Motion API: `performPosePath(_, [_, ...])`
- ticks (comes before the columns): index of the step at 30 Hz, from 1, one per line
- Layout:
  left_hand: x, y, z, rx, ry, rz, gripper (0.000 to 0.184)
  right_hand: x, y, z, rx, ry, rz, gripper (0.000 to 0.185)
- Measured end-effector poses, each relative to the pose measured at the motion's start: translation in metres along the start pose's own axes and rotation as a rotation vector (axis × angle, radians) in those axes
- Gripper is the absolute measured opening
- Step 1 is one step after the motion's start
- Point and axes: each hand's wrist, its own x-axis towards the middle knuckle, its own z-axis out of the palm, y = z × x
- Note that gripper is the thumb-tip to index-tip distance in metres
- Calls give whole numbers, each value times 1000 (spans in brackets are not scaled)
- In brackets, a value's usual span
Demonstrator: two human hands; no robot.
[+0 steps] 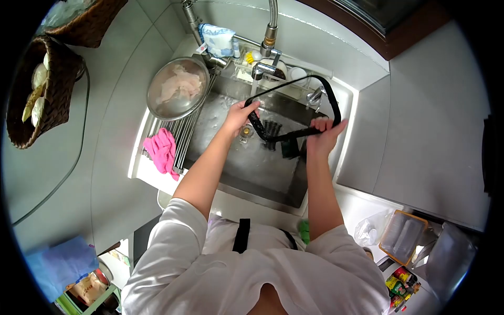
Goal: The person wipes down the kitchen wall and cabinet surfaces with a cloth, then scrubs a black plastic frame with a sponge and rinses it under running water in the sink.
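Note:
Over the sink, both my hands grip a black rounded, frame-like ring with an open middle. My left hand has its fingers closed on the ring's left end, just below the faucet, where water seems to run. At the ring's lower right corner, my right hand is wrapped around it, thumb pointing outward. Beneath the ring, a dark ribbed piece and a dark block lie in the wet basin. The drain shows near my left hand.
A metal bowl of pale, meat-like pieces stands on a roll-up rack at the left, near a pink cloth. A caddy with a yellow brush sits behind the basin. Woven baskets are at far left.

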Motion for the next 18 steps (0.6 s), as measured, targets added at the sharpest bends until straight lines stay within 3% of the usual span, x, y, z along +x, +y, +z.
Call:
performPosePath(3, [16, 8, 13, -135, -9, -4, 21, -23, -2, -29, 92, -45, 36, 46])
performPosePath(9, [28, 28, 12, -3, 1, -25, 20, -52, -12, -60, -416, -114, 68, 22])
performPosePath(12, [24, 30, 13, -145, -1, 39, 22, -50, -10, -66, -439, -125, 105, 22])
performPosePath(15, [4, 26, 5, -116, 10, -29, 28, -46, 8, -72, -333, -138, 122, 21])
performPosePath(18, [-22, 22, -16, 32, 67, -24, 36, -45, 34, -74, -262, -97, 293, 22])
